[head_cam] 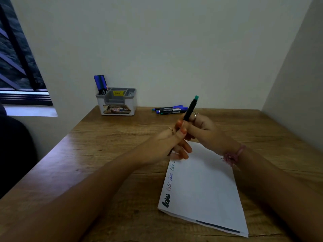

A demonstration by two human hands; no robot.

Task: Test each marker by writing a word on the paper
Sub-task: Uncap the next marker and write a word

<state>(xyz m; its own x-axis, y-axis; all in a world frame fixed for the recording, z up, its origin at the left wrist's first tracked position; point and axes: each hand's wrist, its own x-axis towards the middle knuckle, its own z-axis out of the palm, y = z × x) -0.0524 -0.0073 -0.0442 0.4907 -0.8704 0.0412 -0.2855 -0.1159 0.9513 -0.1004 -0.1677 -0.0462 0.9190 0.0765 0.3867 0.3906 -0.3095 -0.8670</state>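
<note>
Right now both hands hold one green-ended black marker [190, 109] above the paper [206, 186]: right hand [204, 127] curls round the barrel, left hand [167, 144] pinches its lower end, likely the cap. Each grip is closed on it. Risks: cap jerks free, tip smears fingers or the written words. Tested markers [170, 110] lie at the desk [104, 154] back; more stand in the organizer [117, 102].

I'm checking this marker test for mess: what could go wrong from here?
Both the left hand and the right hand grip the green-ended marker above the paper; if it is being uncapped or capped, a slip might ink fingers. The loose markers near the wall could roll.
</note>
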